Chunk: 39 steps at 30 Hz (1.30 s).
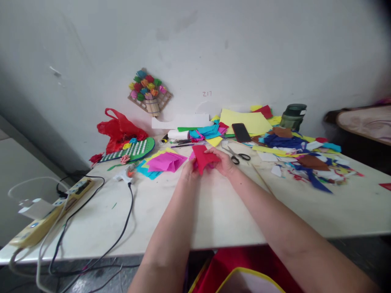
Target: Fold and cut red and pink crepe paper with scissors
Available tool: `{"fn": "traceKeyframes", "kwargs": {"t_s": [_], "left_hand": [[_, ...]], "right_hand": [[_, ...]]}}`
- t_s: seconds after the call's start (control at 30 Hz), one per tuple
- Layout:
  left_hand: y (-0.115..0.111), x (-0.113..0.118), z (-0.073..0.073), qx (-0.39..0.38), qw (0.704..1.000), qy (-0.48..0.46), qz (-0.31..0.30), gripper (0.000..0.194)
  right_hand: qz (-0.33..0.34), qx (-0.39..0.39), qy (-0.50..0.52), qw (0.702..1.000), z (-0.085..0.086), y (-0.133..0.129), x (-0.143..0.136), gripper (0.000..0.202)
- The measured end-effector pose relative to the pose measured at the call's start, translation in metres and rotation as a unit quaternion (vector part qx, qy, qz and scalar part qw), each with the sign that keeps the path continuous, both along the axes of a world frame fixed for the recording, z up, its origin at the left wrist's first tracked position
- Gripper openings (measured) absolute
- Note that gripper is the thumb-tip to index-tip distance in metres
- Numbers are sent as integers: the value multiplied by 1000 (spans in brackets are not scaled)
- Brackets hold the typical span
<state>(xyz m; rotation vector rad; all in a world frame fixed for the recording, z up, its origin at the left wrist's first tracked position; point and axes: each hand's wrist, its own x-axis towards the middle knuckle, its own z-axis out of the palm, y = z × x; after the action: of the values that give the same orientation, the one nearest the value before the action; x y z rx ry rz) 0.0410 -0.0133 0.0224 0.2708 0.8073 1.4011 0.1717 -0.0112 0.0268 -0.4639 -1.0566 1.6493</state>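
A piece of red paper (202,158) is held up over the middle of the white table, with some pink paper showing at its edges. My left hand (191,167) grips it at the lower left, fingers partly hidden behind the sheet. On the right side my right hand (222,161) pinches the same red paper near its upper edge. Black-handled scissors (240,156) lie just right of my right hand. To the left of my left hand rests a stack of pink paper (166,161) on yellow and blue sheets.
Cut scraps (314,162) pile up at the right, near a dark green bottle (293,117). A phone (241,132) lies behind the scissors. At the left are a glue gun (126,175), its cable and a power strip (51,215). A red bag (119,132) stands behind.
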Motion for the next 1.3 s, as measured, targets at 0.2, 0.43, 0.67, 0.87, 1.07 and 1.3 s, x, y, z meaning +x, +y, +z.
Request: {"fn": "traceKeyframes", "kwargs": {"t_s": [0.2,0.43,0.67,0.87,1.07,1.3], "left_hand": [[4,2,-5,9,989,106,100,13],[0,-1,-4,19,979,163,120,5],[1,-18,-3,-34,971,204,124,20],[-1,-22,1,-14,980,166,106,16],[4,-35,-9,42,986,159,-15,6],[11,-43,-11,4,983,184,22,8]], "right_hand": [[-242,38,-72,967,2,12,13,29],[-305,33,-104,946,1,23,28,27],[-92,-31,-97,991,6,16,42,23],[19,-5,-88,996,5,4,43,18],[126,39,-216,967,-6,3,26,19],[100,206,-431,873,-9,10,11,23]]}}
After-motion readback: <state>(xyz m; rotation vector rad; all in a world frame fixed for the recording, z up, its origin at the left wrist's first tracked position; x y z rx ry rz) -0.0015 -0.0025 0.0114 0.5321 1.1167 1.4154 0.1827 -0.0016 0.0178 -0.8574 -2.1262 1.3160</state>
